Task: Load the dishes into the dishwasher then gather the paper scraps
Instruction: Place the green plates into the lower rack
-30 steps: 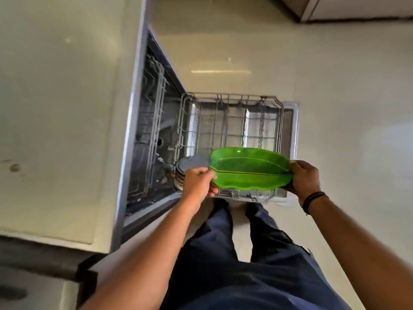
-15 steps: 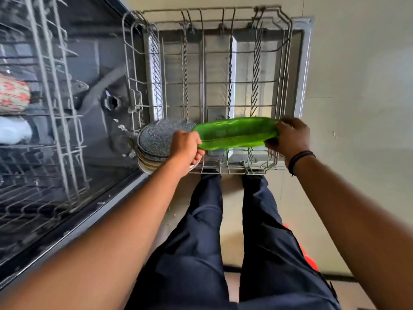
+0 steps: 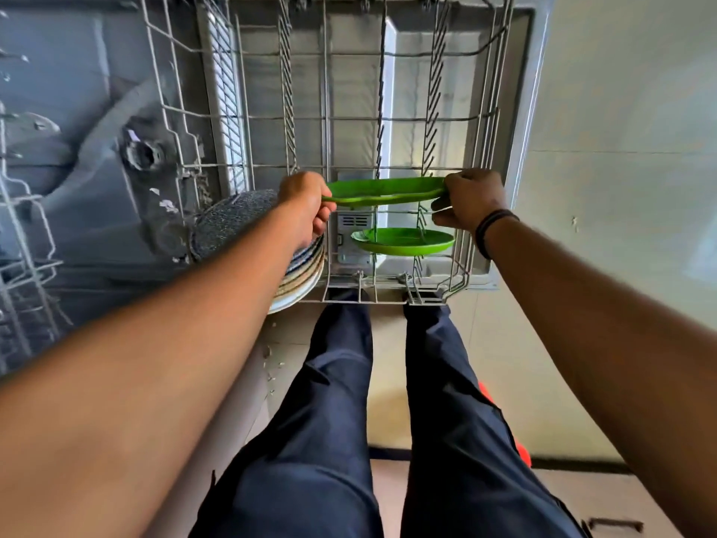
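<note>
1. The plate (image 3: 384,191) between your hands is bright green, seen nearly edge-on.
2. A second plate (image 3: 403,241) lower in the rack is the same bright green.
3. The top dish of the stack (image 3: 232,221) is dark grey with fine pale speckles; the rims below it run in bands of white, cream and blue.
4. The wire rack (image 3: 329,118) is pale grey.
5. Your trousers (image 3: 329,421) are dark navy.
6. Your right wrist wears a black band (image 3: 490,227).
7. The floor (image 3: 628,227) is pale cream.

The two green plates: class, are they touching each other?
Apart. The head view shows the held green plate above the racked green plate, with rack wires and grey floor visible between them.
</note>
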The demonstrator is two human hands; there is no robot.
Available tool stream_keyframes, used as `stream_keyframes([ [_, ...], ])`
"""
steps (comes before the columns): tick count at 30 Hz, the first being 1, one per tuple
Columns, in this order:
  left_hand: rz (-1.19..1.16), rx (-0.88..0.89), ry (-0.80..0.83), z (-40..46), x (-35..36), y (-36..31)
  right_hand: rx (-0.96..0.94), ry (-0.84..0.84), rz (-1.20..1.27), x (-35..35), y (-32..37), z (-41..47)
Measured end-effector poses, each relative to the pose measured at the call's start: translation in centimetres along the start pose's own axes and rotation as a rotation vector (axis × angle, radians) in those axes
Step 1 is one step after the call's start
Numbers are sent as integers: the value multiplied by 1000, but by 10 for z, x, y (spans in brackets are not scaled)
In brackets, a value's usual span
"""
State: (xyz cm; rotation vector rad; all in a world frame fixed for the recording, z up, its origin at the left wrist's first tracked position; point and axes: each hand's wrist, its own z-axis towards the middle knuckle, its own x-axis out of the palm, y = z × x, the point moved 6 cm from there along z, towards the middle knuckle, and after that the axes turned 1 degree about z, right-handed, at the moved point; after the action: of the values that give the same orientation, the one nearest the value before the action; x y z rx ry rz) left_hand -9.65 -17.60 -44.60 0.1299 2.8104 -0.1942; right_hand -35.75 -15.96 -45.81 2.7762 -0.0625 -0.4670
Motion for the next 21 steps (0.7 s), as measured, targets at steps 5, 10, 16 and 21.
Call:
stream_keyframes([
  [5, -91, -9, -12, 15, 9, -4, -2, -21, 5, 0, 1, 10],
  [10, -274, -9, 28, 31, 18, -7, -18, -8, -15, 1, 8, 15],
  [16, -264, 34, -29, 43, 21, 5, -59, 20, -67, 16, 10, 12],
  [21, -192, 142, 6, 48, 26, 3, -30, 7, -73, 26, 7, 23],
])
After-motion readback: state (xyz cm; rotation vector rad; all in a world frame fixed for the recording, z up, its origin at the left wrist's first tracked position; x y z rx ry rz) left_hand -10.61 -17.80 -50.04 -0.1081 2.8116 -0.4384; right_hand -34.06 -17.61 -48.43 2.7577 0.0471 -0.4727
